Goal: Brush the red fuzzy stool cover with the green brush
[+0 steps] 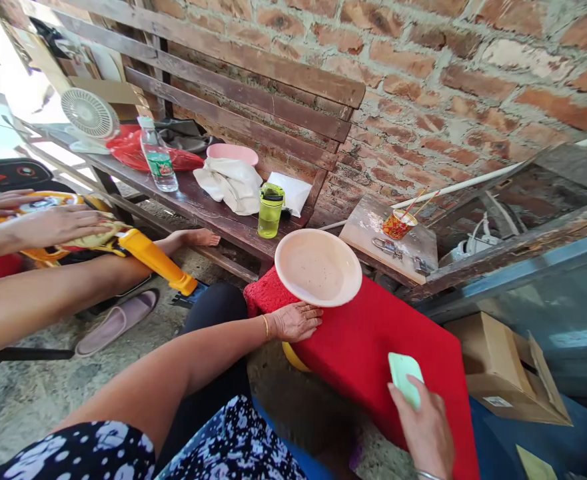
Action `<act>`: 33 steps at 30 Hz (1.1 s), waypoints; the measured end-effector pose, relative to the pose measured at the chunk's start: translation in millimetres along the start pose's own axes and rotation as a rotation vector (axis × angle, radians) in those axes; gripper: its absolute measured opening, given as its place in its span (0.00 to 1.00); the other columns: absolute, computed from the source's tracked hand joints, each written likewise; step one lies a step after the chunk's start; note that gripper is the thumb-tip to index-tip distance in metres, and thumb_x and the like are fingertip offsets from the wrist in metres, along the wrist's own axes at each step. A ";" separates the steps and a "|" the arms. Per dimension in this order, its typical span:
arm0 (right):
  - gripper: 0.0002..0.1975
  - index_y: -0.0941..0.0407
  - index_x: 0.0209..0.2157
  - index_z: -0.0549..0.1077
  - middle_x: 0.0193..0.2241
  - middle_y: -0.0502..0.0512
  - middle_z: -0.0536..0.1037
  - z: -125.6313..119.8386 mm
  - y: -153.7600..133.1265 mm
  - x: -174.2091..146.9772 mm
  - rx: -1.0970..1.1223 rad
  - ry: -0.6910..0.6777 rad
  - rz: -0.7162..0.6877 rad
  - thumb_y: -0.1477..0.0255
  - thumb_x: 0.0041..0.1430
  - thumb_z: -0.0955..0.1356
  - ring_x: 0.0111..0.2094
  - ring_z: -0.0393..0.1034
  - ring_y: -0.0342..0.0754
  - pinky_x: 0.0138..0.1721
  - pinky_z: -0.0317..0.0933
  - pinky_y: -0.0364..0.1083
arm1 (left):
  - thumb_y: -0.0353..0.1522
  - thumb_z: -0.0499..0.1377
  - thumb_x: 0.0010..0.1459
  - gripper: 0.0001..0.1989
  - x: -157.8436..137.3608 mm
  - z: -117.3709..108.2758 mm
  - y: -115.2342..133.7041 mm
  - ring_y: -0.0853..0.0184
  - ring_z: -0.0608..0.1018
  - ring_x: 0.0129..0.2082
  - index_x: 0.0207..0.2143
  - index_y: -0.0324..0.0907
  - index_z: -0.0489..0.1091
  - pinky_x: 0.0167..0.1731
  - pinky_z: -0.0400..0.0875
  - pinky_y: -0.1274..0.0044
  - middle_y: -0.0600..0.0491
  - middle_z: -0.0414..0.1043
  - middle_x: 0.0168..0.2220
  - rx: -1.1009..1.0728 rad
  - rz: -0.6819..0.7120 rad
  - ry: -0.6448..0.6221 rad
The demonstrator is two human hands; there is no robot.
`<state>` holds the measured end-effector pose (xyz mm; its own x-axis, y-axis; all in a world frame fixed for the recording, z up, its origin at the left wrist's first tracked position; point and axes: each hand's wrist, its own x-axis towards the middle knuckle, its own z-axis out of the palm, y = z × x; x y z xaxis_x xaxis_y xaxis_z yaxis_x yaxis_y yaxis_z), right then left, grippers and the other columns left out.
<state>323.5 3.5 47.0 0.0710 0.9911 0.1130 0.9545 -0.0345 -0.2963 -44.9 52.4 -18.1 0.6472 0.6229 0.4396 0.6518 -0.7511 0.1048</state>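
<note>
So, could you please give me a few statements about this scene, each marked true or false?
1. The right hand holds a pale green, phone-like object. True.
2. The green bottle stands on the wooden bench. True.
3. The left hand grips the green bottle. False: it lies on the red cloth, close to the basin.
4. The pale fan stands on the red cloth. False: it stands on the wooden bench.
5. Thin sticks poke up out of the patterned cup. True.
</note>
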 end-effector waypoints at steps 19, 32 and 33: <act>0.39 0.53 0.49 0.78 0.27 0.66 0.73 -14.3 100.7 33.2 -0.082 0.037 0.375 0.40 0.49 0.60 0.35 0.70 0.69 0.34 0.65 0.64 | 0.30 0.53 0.64 0.17 -2.3 -0.4 0.8 0.58 0.75 0.57 0.53 0.38 0.72 0.59 0.68 0.67 0.41 0.73 0.56 -0.007 -0.054 -0.043; 0.23 0.51 0.48 0.77 0.38 0.58 0.74 43.6 -19.0 48.8 0.220 -0.058 -0.100 0.56 0.54 0.65 0.43 0.73 0.56 0.49 0.66 0.53 | 0.29 0.53 0.64 0.17 -6.3 0.2 0.0 0.57 0.74 0.58 0.53 0.38 0.71 0.59 0.68 0.66 0.42 0.73 0.56 0.003 -0.055 -0.027; 0.25 0.51 0.47 0.77 0.38 0.60 0.74 33.5 12.9 50.7 0.189 -0.035 -0.008 0.53 0.53 0.64 0.43 0.72 0.59 0.50 0.66 0.56 | 0.29 0.53 0.64 0.17 -6.1 0.6 0.1 0.57 0.74 0.58 0.53 0.38 0.71 0.59 0.68 0.66 0.42 0.73 0.56 0.002 -0.056 -0.029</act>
<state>329.8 57.7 17.2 0.0503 0.9951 0.0845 0.8835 -0.0049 -0.4685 -48.5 48.6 -21.3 0.6210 0.6697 0.4073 0.6877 -0.7148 0.1269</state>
